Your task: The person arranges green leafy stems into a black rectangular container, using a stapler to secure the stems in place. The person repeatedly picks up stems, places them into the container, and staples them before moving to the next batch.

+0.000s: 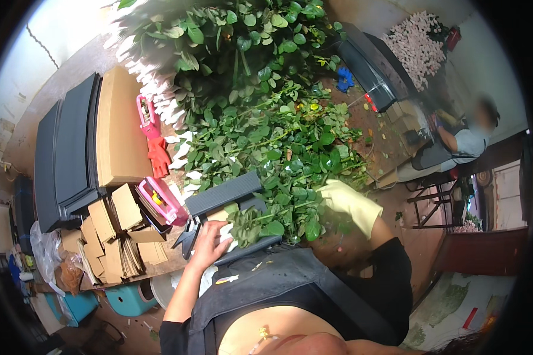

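A big heap of leafy green flower stems (266,136) covers the work surface in front of me. My right hand (346,201), in a pale yellow glove, reaches into the near edge of the heap and closes around a few stems; its fingertips are hidden by leaves. My left hand (210,242) is bare and lies with fingers spread on white wrapping paper (226,234) beside a dark grey tray (222,194). A small bunch of leaves (254,225) sits between my hands.
Stacks of flat cardboard (118,130) and folded boxes (109,231) lie left, with dark grey panels (71,148). Pink hand tools (148,115) (159,200) and an orange glove (159,157) are close by. Another person (468,139) sits far right near pale flowers (417,47).
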A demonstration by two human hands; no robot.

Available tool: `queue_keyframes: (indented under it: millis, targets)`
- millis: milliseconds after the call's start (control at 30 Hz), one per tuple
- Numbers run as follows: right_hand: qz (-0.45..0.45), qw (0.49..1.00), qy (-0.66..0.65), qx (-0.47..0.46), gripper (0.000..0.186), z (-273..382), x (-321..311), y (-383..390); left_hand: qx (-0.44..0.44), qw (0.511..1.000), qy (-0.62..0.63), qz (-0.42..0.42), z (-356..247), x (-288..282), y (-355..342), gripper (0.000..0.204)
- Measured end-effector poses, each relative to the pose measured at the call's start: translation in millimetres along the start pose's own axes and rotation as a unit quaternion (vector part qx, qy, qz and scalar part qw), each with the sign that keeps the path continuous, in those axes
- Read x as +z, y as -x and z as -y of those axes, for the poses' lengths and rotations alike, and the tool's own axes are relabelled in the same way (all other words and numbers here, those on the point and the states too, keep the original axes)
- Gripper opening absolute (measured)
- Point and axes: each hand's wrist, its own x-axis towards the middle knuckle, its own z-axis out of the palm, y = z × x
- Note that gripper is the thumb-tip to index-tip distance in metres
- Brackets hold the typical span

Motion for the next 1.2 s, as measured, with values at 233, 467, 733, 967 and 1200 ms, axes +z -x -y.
queue_keyframes:
  millis: [233, 467, 733, 967, 1200]
  targets:
    - [-0.172, 0.973, -0.047, -0.146, 0.034, 110.0, -120.7, -49.7, 0.012, 0.997, -0.068, -0.017, -0.5, 0.7, -3.5, 0.053]
    - [-0.187, 0.927, 0.279, -0.167, 0.025, 176.4, -81.2, -248.4, -0.034, 0.997, -0.063, -0.033, -6.8, 0.6, -11.4, 0.026]
    - [-0.152, 0.975, 0.096, -0.133, 0.040, 169.9, -99.4, -338.2, -0.020, 0.996, -0.063, -0.051, 0.2, 5.2, -9.4, 0.027]
    - [-0.020, 0.970, 0.185, -0.154, 0.050, 95.1, -132.0, -284.6, -0.038, 0.997, -0.031, -0.051, -8.4, 2.6, -12.5, 0.020]
    - [-0.142, 0.936, 0.276, -0.169, 0.021, 75.4, -65.9, -229.0, -0.027, 0.998, -0.024, -0.059, -8.8, 2.7, -14.5, 0.027]
